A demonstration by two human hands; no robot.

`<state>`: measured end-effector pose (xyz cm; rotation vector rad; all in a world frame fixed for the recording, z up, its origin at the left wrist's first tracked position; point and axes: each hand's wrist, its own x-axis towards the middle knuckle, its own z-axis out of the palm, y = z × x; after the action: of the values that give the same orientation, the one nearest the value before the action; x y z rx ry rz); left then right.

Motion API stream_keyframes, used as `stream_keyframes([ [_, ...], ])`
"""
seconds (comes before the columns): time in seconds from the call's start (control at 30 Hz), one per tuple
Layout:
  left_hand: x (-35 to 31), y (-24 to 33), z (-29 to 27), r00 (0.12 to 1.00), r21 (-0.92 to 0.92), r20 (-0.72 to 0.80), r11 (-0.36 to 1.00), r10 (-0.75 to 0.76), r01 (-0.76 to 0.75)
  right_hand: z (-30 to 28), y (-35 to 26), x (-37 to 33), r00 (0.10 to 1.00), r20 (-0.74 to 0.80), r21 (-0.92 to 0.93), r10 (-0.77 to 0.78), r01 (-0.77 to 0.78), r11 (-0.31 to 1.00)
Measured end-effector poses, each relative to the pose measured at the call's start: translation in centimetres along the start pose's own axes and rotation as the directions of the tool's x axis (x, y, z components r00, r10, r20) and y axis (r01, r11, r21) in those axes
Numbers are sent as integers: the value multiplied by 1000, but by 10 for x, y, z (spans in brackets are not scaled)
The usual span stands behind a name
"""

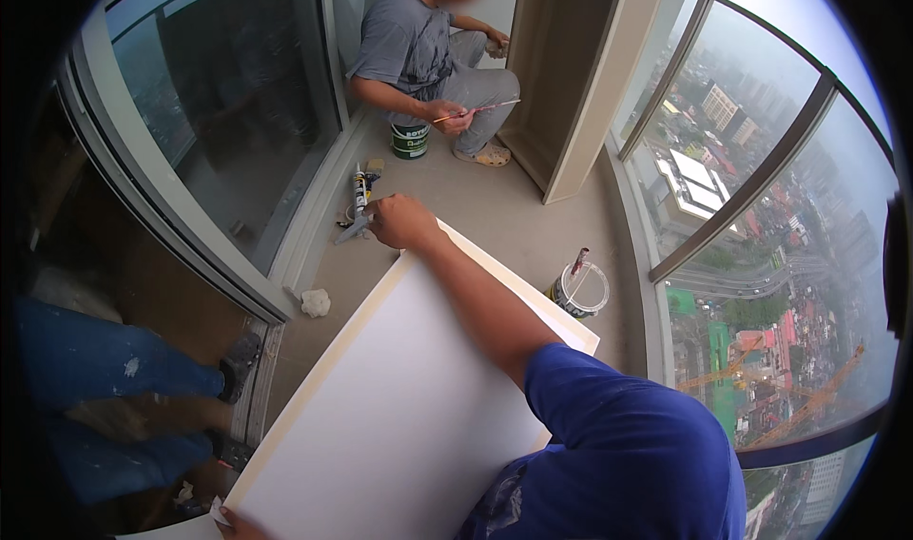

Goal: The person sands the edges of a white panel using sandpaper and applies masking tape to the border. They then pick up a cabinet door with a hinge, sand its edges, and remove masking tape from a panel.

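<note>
A large white panel [380, 378] with tan strips along its edges lies tilted in front of me. Across it stretches my right arm in a blue sleeve. Past the panel's far corner, my right hand [404, 221] is closed at the grey handle end of a caulking gun [359, 198]; its fingers partly hide the grip. A tube with a pale nozzle sits in the gun, pointing away from me. At the lower left, my left hand [242, 526] is closed on the panel's edge, with a small white scrap by the fingers; the picture's rim cuts off most of it.
A co-worker [418, 55] sits ahead on a green bucket [410, 141], holding a thin brush [475, 111]. Beyond stands a tall beige cabinet [580, 93]. An open paint can [580, 289] is right, near the glass railing [742, 131]. A white crumpled wad [315, 302] lies left; another person's jeans [124, 359] show.
</note>
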<state>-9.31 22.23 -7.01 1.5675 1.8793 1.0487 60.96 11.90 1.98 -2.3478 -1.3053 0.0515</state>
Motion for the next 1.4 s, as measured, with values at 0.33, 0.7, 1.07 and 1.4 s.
stream_keyframes([
  [0.33, -108, 121, -14, 985, 66, -173, 998, 13, -2, -13, -2, -12, 998, -40, -6, 42, -42, 999],
  [0.7, -64, 102, 3, 995, 39, -99, 999, 0, 4, 2, -30, -51, 951, -258, 66, -171, 195, 979],
  [1.07, -23, 9, 30, 970, 122, -169, 980, 177, -158, 5, -104, -128, 952, 65, 67, -299, 295, 953],
  [1.4, -34, 101, 44, 939, 113, -162, 951, 302, -286, -10, -86, -140, 956, 59, 27, -288, 287, 957],
])
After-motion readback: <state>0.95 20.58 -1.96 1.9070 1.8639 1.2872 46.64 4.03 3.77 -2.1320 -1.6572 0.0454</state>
